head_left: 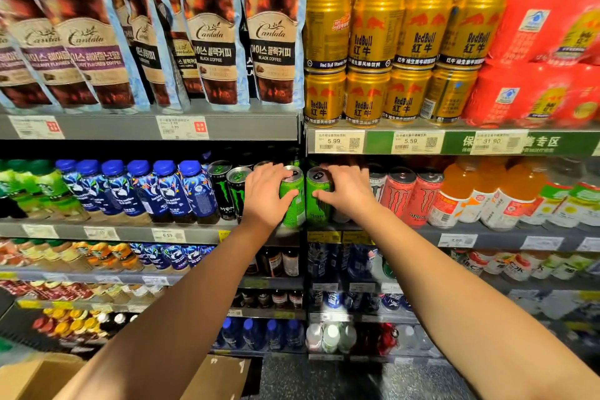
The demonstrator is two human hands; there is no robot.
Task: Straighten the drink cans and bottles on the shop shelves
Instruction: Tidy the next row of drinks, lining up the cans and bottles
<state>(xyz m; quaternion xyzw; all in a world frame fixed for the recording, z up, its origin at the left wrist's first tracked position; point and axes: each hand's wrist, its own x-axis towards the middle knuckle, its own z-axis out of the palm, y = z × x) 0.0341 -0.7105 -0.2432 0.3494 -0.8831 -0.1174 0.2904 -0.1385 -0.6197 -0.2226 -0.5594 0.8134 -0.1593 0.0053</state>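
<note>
Two bright green Monster cans stand side by side at the middle of the second shelf. My left hand (264,196) grips the left green can (293,204), fingers over its top and thumb across its front. My right hand (347,191) grips the right green can (316,208) the same way. Both cans look upright. Black Monster cans (227,191) stand just left of my left hand, and pink Monster cans (412,196) stand to the right of my right hand.
Blue coffee bottles (156,191) and green bottles fill the shelf's left side; orange drink bottles (496,195) fill its right. Gold Red Bull cans (389,55) and coffee pouches (214,29) sit on the shelf above. Lower shelves hold more bottles. A cardboard box (39,377) lies on the floor.
</note>
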